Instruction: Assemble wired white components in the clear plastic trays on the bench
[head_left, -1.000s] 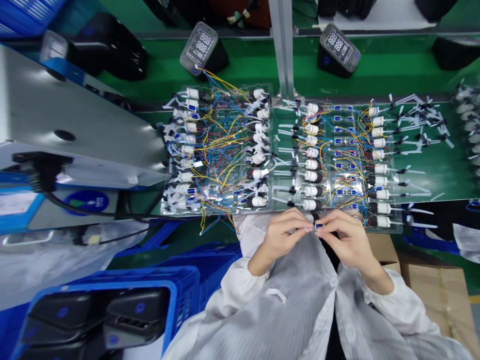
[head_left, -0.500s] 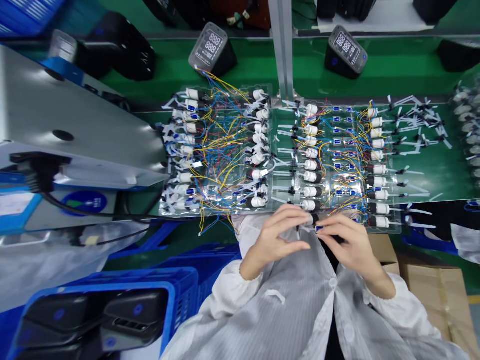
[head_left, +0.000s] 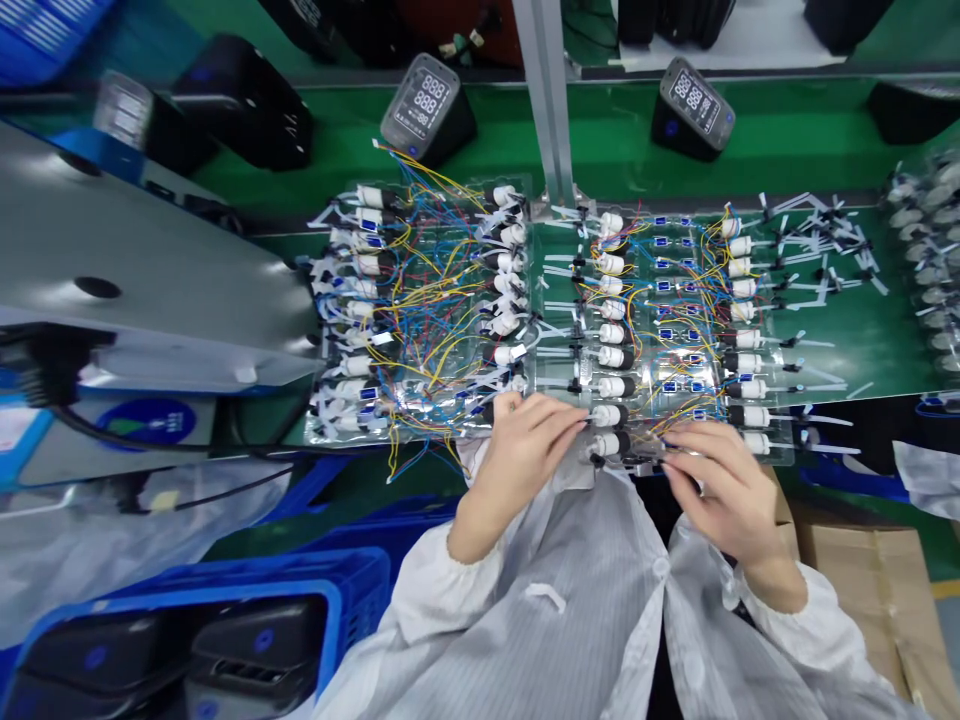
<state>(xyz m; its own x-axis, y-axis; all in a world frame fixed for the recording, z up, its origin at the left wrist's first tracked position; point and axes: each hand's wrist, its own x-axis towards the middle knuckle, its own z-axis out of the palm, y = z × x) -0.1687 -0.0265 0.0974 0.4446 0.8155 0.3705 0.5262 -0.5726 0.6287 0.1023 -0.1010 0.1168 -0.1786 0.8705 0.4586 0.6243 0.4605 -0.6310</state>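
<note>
A long green workbench crosses the view, with a grey metal panel slanting in from the left. A blue plastic crate of black housings sits at lower left and a cardboard box at lower right. Two digital display units stand on the far side of the bench. On it lie clear plastic trays packed with rows of white-and-black cylindrical components, tangled yellow, blue and red wires, and small blue connectors (the wiring is dense enough that few single runs can be followed).

A person in a striped antistatic smock works at the near edge of the right-hand tray. The work in hand centres on the nearest cylinder, which lies at that edge between the two hands. The left hand has its fingers extended and apparently open, their tips just beside the cylinder. The right hand curls in over a dark, wire-crowded spot next to it, though whether it grips anything there cannot be told. With wires this tight around the cylinder, any move here calls for careful, small finger work.
</note>
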